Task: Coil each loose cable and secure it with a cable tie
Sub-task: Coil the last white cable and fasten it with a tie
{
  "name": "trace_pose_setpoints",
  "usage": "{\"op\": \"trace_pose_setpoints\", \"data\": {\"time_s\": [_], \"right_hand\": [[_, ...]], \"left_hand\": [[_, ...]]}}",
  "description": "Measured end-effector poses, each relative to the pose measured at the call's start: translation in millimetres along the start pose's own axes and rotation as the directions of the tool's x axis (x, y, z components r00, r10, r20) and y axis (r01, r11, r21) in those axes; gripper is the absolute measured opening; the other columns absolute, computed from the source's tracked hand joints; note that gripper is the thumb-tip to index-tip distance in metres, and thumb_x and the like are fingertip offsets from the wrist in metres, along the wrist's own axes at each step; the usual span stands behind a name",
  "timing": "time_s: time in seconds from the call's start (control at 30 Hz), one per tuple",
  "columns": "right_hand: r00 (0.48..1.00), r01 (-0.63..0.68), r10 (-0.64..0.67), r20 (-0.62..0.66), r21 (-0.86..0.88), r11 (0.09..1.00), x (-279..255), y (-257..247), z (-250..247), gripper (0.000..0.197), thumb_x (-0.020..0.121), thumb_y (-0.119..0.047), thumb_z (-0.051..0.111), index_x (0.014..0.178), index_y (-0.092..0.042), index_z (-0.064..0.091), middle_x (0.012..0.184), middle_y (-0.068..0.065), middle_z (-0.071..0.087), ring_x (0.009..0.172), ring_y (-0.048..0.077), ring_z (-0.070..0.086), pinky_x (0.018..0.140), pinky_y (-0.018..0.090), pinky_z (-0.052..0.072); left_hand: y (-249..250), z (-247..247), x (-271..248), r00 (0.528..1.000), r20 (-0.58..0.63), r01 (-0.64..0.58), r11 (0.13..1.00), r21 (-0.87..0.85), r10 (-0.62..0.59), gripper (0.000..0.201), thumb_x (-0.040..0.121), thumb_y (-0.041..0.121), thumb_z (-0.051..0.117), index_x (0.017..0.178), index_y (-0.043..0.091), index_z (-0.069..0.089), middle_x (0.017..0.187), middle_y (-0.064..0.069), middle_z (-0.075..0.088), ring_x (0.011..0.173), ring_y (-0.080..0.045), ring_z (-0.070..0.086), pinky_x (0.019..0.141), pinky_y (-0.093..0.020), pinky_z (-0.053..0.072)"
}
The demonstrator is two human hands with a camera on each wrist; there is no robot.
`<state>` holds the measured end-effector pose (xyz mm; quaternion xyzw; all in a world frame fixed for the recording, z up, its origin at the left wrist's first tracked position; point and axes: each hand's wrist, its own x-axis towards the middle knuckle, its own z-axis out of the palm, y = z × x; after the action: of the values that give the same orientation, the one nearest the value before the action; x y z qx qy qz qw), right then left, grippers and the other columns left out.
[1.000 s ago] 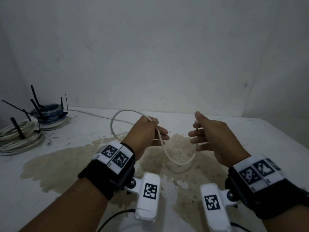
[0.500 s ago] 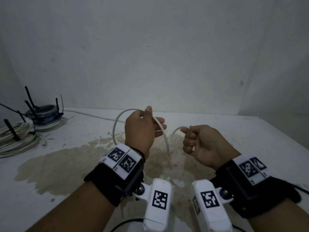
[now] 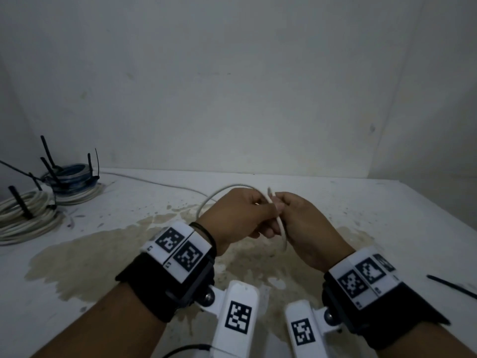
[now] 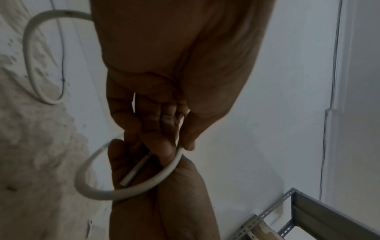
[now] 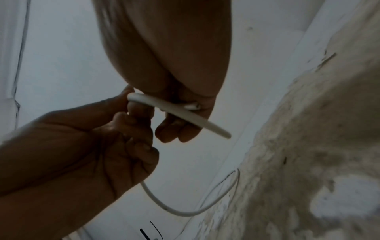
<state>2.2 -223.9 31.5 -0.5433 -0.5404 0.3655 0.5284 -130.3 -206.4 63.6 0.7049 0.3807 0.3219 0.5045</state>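
Observation:
A loose white cable [image 3: 282, 232] is held up over the stained table [image 3: 387, 228] between both hands, which meet at the middle of the head view. My left hand [image 3: 258, 215] pinches the cable where a small loop [image 4: 86, 186] closes. My right hand [image 3: 286, 215] grips the strand near its cut end [image 4: 132, 173], its fingers curled round it. In the right wrist view the cable [image 5: 185, 116] crosses under the right hand's fingers [image 5: 176, 131], and the rest hangs in a wide arc [image 5: 185, 212]. The cable's tail [image 3: 154, 183] trails off to the back left.
At the far left lie a white coil [image 3: 25, 218] and a blue coil [image 3: 69, 174], both with black ties sticking up. A loose black cable tie [image 3: 451, 285] lies at the right edge. White walls close the back and right. A metal shelf frame [image 4: 308, 211] stands nearby.
The two hands have come together. The right hand has carried the cable end across to the left hand, and the hanging strand has closed into a small loop.

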Motion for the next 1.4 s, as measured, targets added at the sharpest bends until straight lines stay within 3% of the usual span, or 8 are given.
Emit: {"op": "trace_pose_setpoints", "data": {"time_s": [0.13, 0.23, 0.37, 0.5, 0.8, 1.0, 1.2, 1.4], "right_hand": [[0.990, -0.075, 0.054, 0.132, 0.160, 0.984, -6.7, 0.7, 6.8, 0.033, 0.100, -0.020, 0.040, 0.076, -0.010, 0.060, 0.062, 0.004, 0.060, 0.054, 0.019, 0.055, 0.054, 0.031, 0.045], [0.980, -0.171, 0.124, 0.156, 0.335, 0.927, -9.8, 0.3, 10.7, 0.025, 0.100, -0.014, 0.039, 0.096, -0.007, 0.063, 0.070, 0.008, 0.064, 0.045, 0.014, 0.047, 0.047, 0.026, 0.041], [0.972, -0.231, 0.181, 0.148, 0.474, 0.850, -12.8, -0.3, 12.1, 0.028, 0.100, -0.021, 0.038, 0.102, -0.005, 0.060, 0.056, 0.001, 0.047, 0.041, 0.011, 0.032, 0.047, 0.026, 0.026], [0.976, -0.213, 0.176, 0.125, 0.425, 0.880, -13.1, -0.1, 13.7, 0.040, 0.100, -0.038, 0.036, 0.093, -0.006, 0.058, 0.052, 0.000, 0.042, 0.040, 0.012, 0.032, 0.046, 0.027, 0.027], [0.993, -0.104, 0.117, -0.010, 0.387, 0.916, -12.4, -1.3, 12.6, 0.022, 0.097, -0.012, 0.043, 0.088, 0.001, 0.059, 0.066, 0.011, 0.057, 0.051, 0.019, 0.053, 0.059, 0.036, 0.052], [0.994, -0.063, 0.089, -0.057, 0.363, 0.930, -11.3, 0.0, 16.7, 0.019, 0.096, -0.010, 0.036, 0.085, -0.007, 0.052, 0.058, 0.006, 0.054, 0.041, 0.016, 0.045, 0.048, 0.032, 0.045], [0.995, -0.098, 0.084, 0.054, 0.397, 0.912, -15.8, 1.0, 13.9, 0.026, 0.101, -0.020, 0.034, 0.090, -0.008, 0.054, 0.053, 0.001, 0.044, 0.040, 0.014, 0.032, 0.045, 0.027, 0.033], [0.990, -0.095, 0.042, 0.137, 0.412, 0.906, -21.5, 6.5, 6.9, 0.027, 0.101, -0.013, 0.033, 0.091, -0.002, 0.056, 0.062, 0.005, 0.051, 0.046, 0.015, 0.041, 0.049, 0.029, 0.038]], "left_hand": [[0.4, -4.1, 3.0, 0.991, -0.119, -0.068, 0.998, -0.008, 0.066, 0.027, 0.090, 0.025, 0.064, 0.080, 0.000, 0.063, 0.077, -0.022, 0.070, 0.060, -0.022, 0.062, 0.053, -0.025, 0.049], [0.2, -8.4, 6.0, 0.975, -0.197, -0.104, 0.994, 0.013, 0.105, 0.030, 0.088, 0.030, 0.065, 0.073, 0.005, 0.064, 0.067, -0.007, 0.065, 0.050, -0.008, 0.052, 0.046, -0.016, 0.041], [-3.7, -11.8, 9.4, 0.972, -0.230, -0.066, 0.997, -0.034, 0.057, 0.028, 0.085, 0.030, 0.068, 0.065, 0.011, 0.060, 0.056, 0.007, 0.050, 0.046, -0.003, 0.042, 0.044, -0.014, 0.034], [-8.4, -10.4, 10.5, 0.983, -0.182, -0.002, 0.995, -0.104, -0.017, 0.027, 0.085, 0.031, 0.068, 0.065, 0.013, 0.061, 0.056, 0.005, 0.053, 0.050, -0.009, 0.038, 0.047, -0.022, 0.029], [-4.4, -3.1, 6.5, 0.996, -0.086, 0.023, 0.999, -0.040, -0.027, 0.031, 0.084, 0.020, 0.070, 0.056, 0.012, 0.058, 0.049, 0.006, 0.051, 0.044, -0.006, 0.041, 0.045, -0.016, 0.033], [-3.3, -0.9, 6.5, 0.995, -0.049, 0.085, 0.994, -0.070, -0.089, 0.029, 0.083, 0.023, 0.070, 0.059, 0.013, 0.060, 0.059, -0.001, 0.051, 0.050, -0.012, 0.035, 0.052, -0.025, 0.027], [-7.2, -0.2, 10.4, 0.982, -0.189, 0.014, 0.995, -0.099, -0.032, 0.023, 0.082, 0.025, 0.072, 0.066, 0.010, 0.065, 0.046, 0.011, 0.048, 0.039, -0.001, 0.040, 0.042, -0.014, 0.031], [-7.8, -6.3, 15.6, 0.955, -0.297, -0.045, 0.983, -0.175, -0.009, 0.025, 0.082, 0.023, 0.071, 0.064, 0.009, 0.062, 0.038, 0.013, 0.038, 0.035, -0.003, 0.034, 0.038, -0.013, 0.028]]}}
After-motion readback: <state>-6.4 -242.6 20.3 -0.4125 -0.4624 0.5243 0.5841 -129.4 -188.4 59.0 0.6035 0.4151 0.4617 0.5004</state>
